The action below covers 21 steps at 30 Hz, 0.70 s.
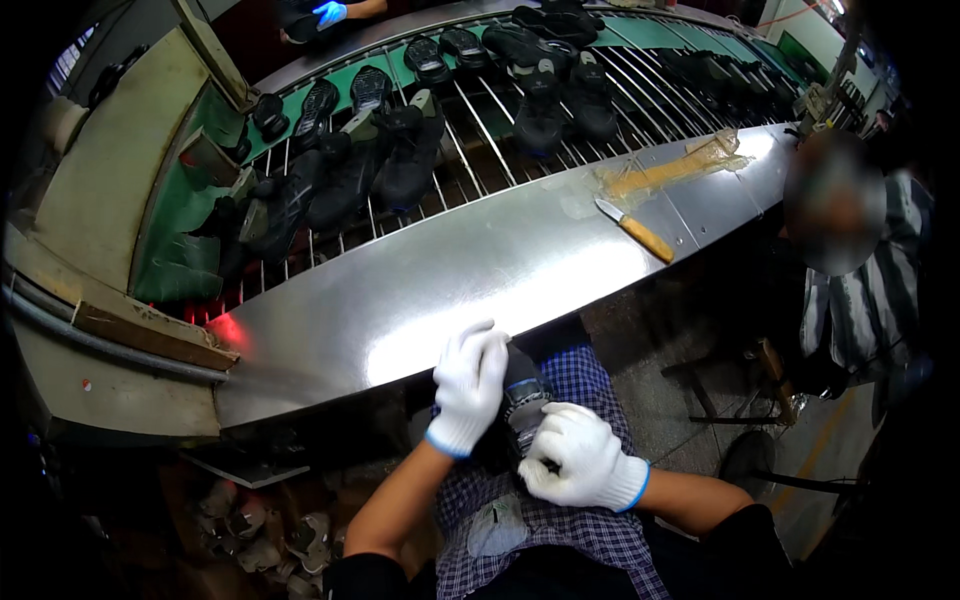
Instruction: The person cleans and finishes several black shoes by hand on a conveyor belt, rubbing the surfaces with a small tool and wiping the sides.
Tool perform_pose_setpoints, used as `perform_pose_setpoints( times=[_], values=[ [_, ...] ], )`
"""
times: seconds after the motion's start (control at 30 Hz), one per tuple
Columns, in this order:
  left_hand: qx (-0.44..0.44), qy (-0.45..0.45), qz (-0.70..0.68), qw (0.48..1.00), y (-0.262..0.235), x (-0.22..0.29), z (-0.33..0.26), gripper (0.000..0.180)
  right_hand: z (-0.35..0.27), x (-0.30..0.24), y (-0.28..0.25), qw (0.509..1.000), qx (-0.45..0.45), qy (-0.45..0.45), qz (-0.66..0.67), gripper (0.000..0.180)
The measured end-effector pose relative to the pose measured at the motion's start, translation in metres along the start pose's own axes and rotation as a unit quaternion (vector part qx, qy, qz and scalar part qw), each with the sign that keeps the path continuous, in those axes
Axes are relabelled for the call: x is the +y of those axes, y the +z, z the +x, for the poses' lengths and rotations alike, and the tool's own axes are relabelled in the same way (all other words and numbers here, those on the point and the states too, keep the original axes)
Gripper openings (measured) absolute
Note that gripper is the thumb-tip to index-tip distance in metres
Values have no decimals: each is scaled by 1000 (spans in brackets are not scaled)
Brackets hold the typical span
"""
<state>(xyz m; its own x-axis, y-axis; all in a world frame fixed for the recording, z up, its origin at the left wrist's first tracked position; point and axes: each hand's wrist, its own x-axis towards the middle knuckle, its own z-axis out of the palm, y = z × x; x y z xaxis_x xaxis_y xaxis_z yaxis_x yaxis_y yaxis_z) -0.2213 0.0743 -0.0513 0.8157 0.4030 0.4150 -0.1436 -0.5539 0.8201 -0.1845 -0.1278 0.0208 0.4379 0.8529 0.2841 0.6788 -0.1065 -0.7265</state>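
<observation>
Grip: my left hand (468, 385) and right hand (578, 455), fingers closed around a dark shoe (522, 398) over my lap.
Risk: gloved fingers may slip, dropping it off the steel tabletop (420, 290).

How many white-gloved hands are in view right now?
2. The left hand rests on top of the dark shoe held over the lap; the right hand grips it from below. A blue-gloved hand at the far side belongs to another person.
</observation>
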Motion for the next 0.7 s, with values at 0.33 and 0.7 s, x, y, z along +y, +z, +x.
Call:
perform_pose_setpoints(
  times=[0.33, 0.7],
  values=[
    [-61, 38, -18, 997, -39, 68, -67, 71, 28, 26, -24, 987, -135, -30, 88, 73],
    [-63, -95, -89, 990, -31, 42, -68, 66, 19, 67, -11, 987, -86, 8, 138, 83]
  ],
)
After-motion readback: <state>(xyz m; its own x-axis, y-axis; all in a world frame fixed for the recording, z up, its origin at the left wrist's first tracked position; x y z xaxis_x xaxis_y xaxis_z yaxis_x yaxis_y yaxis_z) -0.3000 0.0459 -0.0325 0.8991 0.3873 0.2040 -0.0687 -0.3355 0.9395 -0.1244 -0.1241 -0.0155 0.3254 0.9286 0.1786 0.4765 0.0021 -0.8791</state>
